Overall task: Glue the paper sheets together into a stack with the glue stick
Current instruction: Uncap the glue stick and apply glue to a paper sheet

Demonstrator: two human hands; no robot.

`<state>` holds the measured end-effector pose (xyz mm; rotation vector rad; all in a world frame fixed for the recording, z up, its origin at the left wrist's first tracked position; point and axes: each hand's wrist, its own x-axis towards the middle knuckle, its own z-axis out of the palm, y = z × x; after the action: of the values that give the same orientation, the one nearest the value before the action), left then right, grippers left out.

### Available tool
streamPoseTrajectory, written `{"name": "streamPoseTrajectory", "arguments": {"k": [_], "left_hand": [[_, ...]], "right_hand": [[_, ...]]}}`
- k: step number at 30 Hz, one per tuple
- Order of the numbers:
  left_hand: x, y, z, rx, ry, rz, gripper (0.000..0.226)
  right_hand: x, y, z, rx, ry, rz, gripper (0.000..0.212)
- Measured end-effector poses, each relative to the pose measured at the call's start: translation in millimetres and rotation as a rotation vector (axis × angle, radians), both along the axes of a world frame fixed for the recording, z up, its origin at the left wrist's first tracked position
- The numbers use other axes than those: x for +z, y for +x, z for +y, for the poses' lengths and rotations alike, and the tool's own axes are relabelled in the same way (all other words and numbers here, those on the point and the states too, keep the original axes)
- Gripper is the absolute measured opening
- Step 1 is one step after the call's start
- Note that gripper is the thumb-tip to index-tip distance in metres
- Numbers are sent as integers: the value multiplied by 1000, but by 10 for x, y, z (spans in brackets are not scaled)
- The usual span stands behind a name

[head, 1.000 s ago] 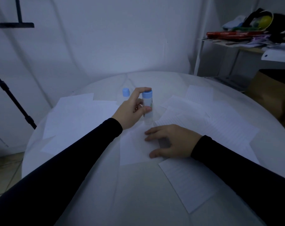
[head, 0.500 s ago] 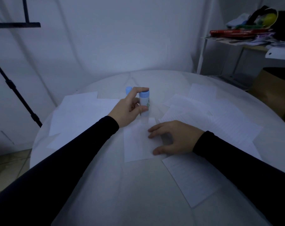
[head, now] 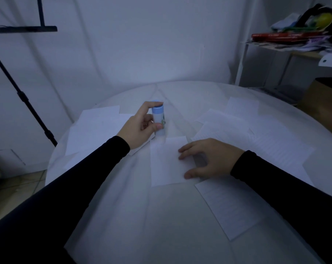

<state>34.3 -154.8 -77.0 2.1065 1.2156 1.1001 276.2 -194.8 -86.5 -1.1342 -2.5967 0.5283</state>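
Note:
My left hand (head: 140, 128) grips a white glue stick (head: 159, 124) with a light blue top. The stick stands upright, its lower end just beyond the far edge of a small white paper sheet (head: 165, 164). My right hand (head: 207, 159) rests on that sheet's right side with fingers spread flat. A pile of white sheets (head: 96, 128) lies to the left under my left wrist. Several lined sheets (head: 237, 130) are scattered to the right, and one more lined sheet (head: 229, 208) lies near me. A loose cap is not visible.
All of this lies on a round white table (head: 123, 216). A black tripod leg (head: 28, 111) stands at the left beside the table. At the back right is a cluttered shelf (head: 294, 40), with a brown box (head: 325, 103) below it.
My left hand has carried the glue stick a little away from me and to the left, toward the sheet's far edge. My right hand has stayed on the sheet.

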Motion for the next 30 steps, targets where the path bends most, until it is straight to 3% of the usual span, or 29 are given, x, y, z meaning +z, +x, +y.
{"name": "streamPoseTrajectory", "arguments": {"k": [17, 21, 25, 30], "left_hand": [[19, -185, -73, 30, -18, -18, 45], [147, -135, -134, 36, 31, -161, 43], [285, 66, -249, -72, 37, -271, 47], [128, 251, -402, -219, -70, -141, 57]], "right_hand": [[-39, 8, 48, 1, -37, 8, 49], [-56, -13, 46, -55, 6, -6, 51], [-56, -120, 39, -77, 87, 0, 45], [39, 81, 73, -119, 60, -16, 55]]}}
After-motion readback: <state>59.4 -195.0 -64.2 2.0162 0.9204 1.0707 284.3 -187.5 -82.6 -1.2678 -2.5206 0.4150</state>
